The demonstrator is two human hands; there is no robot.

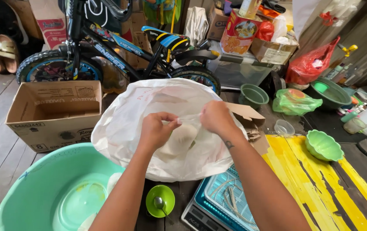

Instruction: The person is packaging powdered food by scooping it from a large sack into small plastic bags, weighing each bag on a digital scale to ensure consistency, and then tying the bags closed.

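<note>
Both hands meet at the mouth of a large white plastic bag [166, 124], and each grip is pinched together on its thin upper edge: the left hand [155, 130] nips the film between thumb and fingertips, the right hand [217, 117] does the same just beside it, knuckles up. A short band of plastic runs taut between the two grips. The bag hangs full and rounded below and around them, with pale contents showing dimly through the film; what they are cannot be told.

The step in hand looks like working the bag's mouth, either parting it or gathering it; which of the two cannot be told from this view. Either way the next move calls for a light, even pull, since the film is thin and the load below is bulky.

Below the left grip sits a big mint-green basin [51, 192], and between the forearms a small green bowl with a spoon [160, 201]. Under the right forearm lies a scale carrying a blue tray [217, 201]. Left of the grips an open cardboard box [55, 113] stands on the plank floor; beyond them a child's bicycle [119, 47] leans. To the right is a scalloped green bowl [322, 145] on yellow-painted boards.
</note>
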